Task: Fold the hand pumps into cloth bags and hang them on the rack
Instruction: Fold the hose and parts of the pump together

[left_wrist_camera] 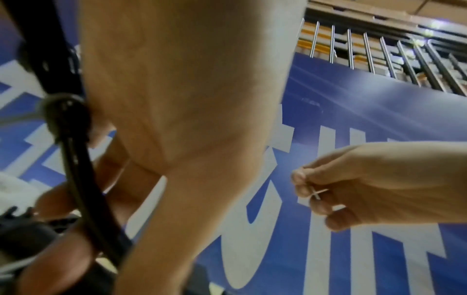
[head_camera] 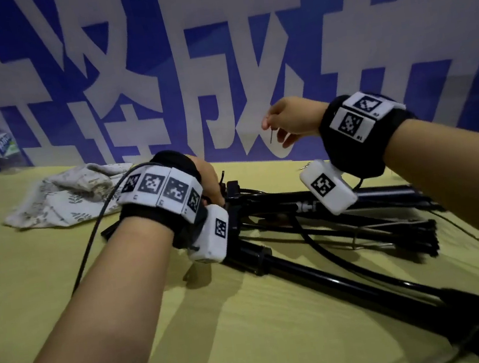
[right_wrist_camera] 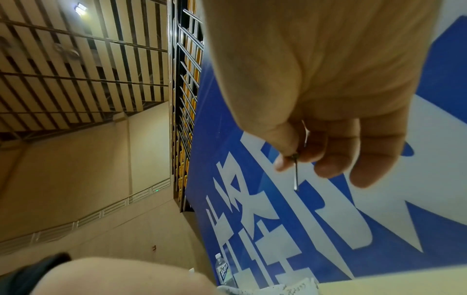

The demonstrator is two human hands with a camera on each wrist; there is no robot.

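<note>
Pumps (head_camera: 316, 250): two; cloth bag (head_camera: 65, 196): one.

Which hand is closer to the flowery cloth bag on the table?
The left hand. It grips the black hand pumps just right of the cloth bag. The right hand is raised farther right, pinching a small metal pin.

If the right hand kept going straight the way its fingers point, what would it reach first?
Probably the blue banner with white lettering. The right hand, pinching a thin metal needle, points toward it with nothing visible between; depth is unclear.
</note>
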